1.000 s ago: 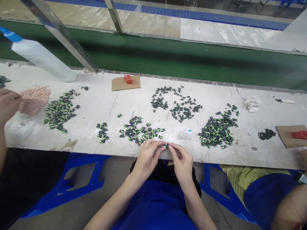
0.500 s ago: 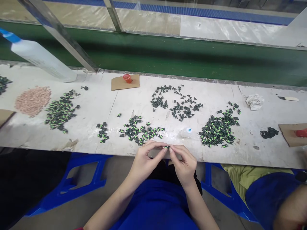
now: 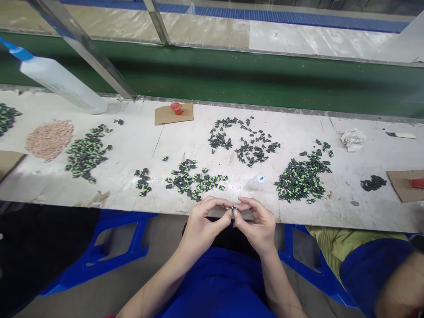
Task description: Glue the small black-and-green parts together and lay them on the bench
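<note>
Between my fingertips, at the table's front edge, is a small black and green part [image 3: 232, 208]; its exact kind is too small to make out. My left hand [image 3: 207, 225] pinches its left side with thumb and forefinger. From the other side my right hand [image 3: 256, 225] grips it, the thumb pressed on it and the forefinger just above. Just beyond my hands lies a loose group of black and green parts [image 3: 195, 179]. A bigger heap of such parts [image 3: 301, 179] is to the right, and scattered plain black pieces [image 3: 253, 152] lie farther back.
A small clear bottle with a blue tip [image 3: 256, 182] lies beyond my right hand. At the back, a red cup [image 3: 176, 108] stands on cardboard [image 3: 162, 115]. Leftward are a pinkish heap [image 3: 49, 139] and a large white bottle [image 3: 62, 84]. Co-workers sit on both sides.
My hands have come slightly nearer my body with the small part. My right fingers have shifted, the forefinger now raised more above the part and the thumb below.
</note>
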### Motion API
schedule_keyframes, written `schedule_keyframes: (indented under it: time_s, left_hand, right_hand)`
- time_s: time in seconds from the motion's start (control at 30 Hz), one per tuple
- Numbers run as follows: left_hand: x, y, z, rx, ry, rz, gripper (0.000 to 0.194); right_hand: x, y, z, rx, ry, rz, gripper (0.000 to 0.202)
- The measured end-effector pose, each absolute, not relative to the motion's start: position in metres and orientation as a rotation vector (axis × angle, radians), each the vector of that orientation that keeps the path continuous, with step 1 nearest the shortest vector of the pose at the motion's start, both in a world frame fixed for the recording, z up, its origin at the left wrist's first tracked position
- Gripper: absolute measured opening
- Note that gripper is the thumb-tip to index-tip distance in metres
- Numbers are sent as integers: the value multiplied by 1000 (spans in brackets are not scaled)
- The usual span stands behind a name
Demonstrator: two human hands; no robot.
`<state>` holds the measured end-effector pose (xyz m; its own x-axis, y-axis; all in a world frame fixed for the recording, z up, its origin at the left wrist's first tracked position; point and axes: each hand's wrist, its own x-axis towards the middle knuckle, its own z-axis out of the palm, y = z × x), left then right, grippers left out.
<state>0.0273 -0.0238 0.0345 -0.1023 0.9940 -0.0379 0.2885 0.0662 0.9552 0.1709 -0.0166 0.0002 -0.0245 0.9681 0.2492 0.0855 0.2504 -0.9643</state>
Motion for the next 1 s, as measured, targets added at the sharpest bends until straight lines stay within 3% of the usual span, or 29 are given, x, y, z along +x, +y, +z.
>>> schedule_keyframes:
  time_s: [0.4, 0.5, 0.6, 0.7, 0.83, 1.0]
  left_hand:
    - [41, -26, 18, 1517, 1593, 1027, 13]
    - [37, -22, 14, 1691, 1631, 981, 27]
    - [23, -12, 11, 1863, 1791, 1006, 20]
    - [7, 3, 6, 2048, 1793, 1001, 19]
    - [0, 18, 2, 2323, 1606, 778, 32]
    - [2, 21, 4, 2435, 1609, 539, 40]
  right_hand:
    - [184, -13, -5, -1104, -1544, 802, 16]
    - [204, -7, -6, -1207, -1582, 614, 11]
    - [228, 2, -7, -1395, -1458, 313, 9]
    - [242, 11, -8, -1526, -1406, 107, 26]
    - [231, 20, -9, -1541, -1657, -2, 55]
    - [205, 29, -12, -1521, -1780, 138, 34]
